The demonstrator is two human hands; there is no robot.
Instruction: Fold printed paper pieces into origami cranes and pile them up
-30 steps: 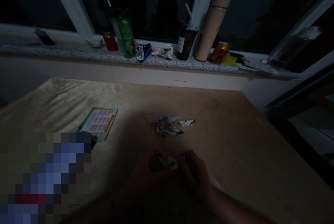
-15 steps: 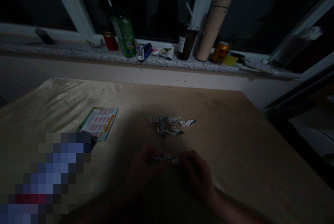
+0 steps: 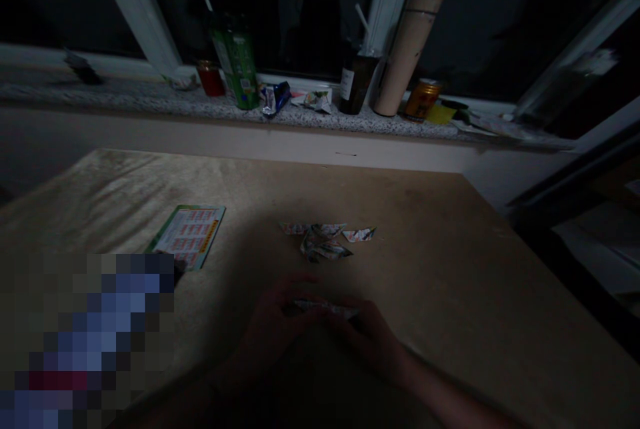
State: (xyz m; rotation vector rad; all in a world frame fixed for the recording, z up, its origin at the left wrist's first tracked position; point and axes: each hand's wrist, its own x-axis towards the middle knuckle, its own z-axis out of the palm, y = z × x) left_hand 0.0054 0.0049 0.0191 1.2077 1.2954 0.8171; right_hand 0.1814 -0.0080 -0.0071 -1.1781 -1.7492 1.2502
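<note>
Folded paper strip: (image 3: pixel 320 306) between the two hands, its left end at the left grip and its right end at the right grip, lying roughly crosswise.
Left grip: (image 3: pixel 275 319) pinching the left end of the strip, one finger lifted out along its far side.
Right grip: (image 3: pixel 370 330) closed on the right end, thumb and fingers drawn in toward the left; in this dim light the exact finger contact is hard to make out.
Folded paper pieces: (image 3: pixel 327 250) a loose cluster just beyond both grips, with a single paper piece (image 3: pixel 359 236) at its right.
Surface: (image 3: pixel 450 269) tan, creased at the far left, spreading under and around both grips, which shade its near middle.
Printed card: (image 3: pixel 195 232) flat, ahead and left of the left grip, green-edged with red print.
Windowsill: (image 3: pixel 165 106) speckled stone, well beyond the grips, below dark windows.
Left of centre on the sill: red jar (image 3: pixel 211 79) beside a green container (image 3: pixel 243 72), a white straw showing above the latter.
Straight ahead: blue-and-silver wrapper (image 3: pixel 275 99), then a crumpled wrapper (image 3: pixel 318 102).
Ahead and right: dark cup (image 3: pixel 357 86) with a straw in it, pinkish flask (image 3: pixel 406 59), gold can (image 3: pixel 423 101).
</note>
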